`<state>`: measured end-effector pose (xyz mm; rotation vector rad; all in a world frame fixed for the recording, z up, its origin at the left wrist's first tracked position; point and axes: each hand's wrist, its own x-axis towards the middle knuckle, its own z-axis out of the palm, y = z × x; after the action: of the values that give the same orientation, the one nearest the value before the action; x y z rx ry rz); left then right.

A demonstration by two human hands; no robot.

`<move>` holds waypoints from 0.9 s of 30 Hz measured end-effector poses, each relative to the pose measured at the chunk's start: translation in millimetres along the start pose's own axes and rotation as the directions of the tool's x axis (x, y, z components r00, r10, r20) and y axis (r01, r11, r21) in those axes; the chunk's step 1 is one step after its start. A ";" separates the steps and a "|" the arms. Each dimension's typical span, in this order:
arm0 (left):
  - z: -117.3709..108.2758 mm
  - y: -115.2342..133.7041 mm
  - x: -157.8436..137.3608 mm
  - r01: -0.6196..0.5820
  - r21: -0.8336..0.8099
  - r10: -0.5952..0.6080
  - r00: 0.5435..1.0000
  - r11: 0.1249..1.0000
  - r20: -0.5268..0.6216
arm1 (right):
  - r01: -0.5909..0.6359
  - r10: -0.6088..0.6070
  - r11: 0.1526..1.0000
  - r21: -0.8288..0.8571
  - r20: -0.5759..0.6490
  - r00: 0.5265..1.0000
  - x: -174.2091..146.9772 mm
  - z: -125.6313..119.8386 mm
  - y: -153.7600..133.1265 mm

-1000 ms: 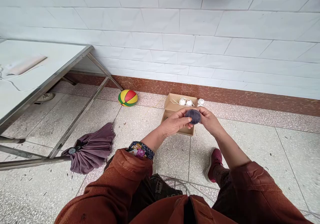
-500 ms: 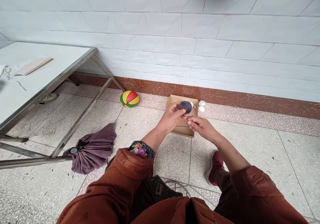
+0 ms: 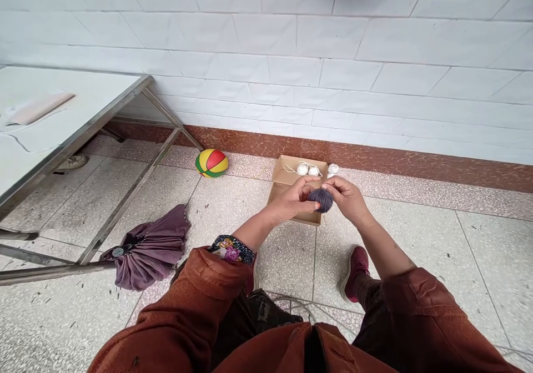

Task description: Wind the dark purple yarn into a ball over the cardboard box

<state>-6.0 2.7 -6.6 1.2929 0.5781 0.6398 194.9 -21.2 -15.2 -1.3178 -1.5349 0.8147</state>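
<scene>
One dark yarn ball (image 3: 322, 201) is clasped by the left hand (image 3: 290, 202), its far edge pinched by the right hand (image 3: 348, 200); light, even tension seems advisable.

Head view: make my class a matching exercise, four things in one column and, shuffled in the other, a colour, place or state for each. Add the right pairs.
Things
1. Dark yarn
2. Ball
3. Umbrella
4. Box

Descriptions
A. Purple
B. Open, on the floor
C. Between the left hand and right hand
D. Red, yellow and green

Pairs: 1-C, 2-D, 3-A, 4-B
</scene>
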 end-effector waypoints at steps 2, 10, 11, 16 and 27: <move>0.3 4.7 0.2 0.011 -0.117 -0.013 1.000 0.993 -0.014 | -0.058 0.059 0.998 -0.017 0.042 0.997 -1.8 6.2 5.1; -14.7 0.9 10.6 -0.009 0.146 0.063 0.926 0.989 -0.373 | 0.015 0.001 0.999 -0.035 0.404 0.915 -12.3 13.3 -14.8; -16.1 -1.6 11.7 0.000 0.220 0.086 0.921 0.976 -0.380 | 0.011 -0.012 1.000 0.005 0.434 0.901 -13.3 10.9 -19.2; -10.6 -6.3 8.3 0.024 0.459 0.130 0.945 0.888 -0.300 | -0.103 0.032 0.968 0.230 0.290 0.956 -11.3 -6.6 -24.2; 5.3 5.2 0.3 -0.056 0.074 0.058 0.998 0.996 -0.017 | -0.173 0.171 0.984 0.030 0.072 0.983 1.6 0.8 5.3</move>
<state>-2.6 0.1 -0.5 1.3774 0.5867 0.6840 196.1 -18.5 -19.9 -1.4226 -1.4672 1.0019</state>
